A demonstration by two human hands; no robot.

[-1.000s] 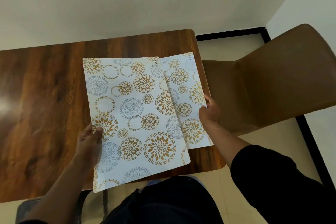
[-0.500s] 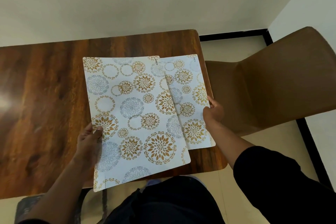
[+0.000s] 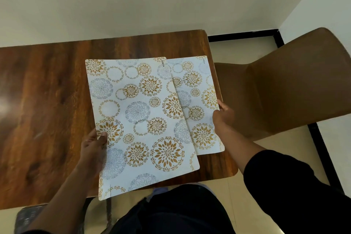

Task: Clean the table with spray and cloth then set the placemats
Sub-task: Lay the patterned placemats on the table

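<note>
Left hand pinching upper placemat, right hand gripping lower placemat, wooden table

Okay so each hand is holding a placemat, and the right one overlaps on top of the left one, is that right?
Not quite. The head view shows the left hand and right hand each holding a placemat, but the left placemat overlaps on top of the right placemat, not the reverse.

White placemats with gold-grey floral circles, brown woodgrain table
</note>
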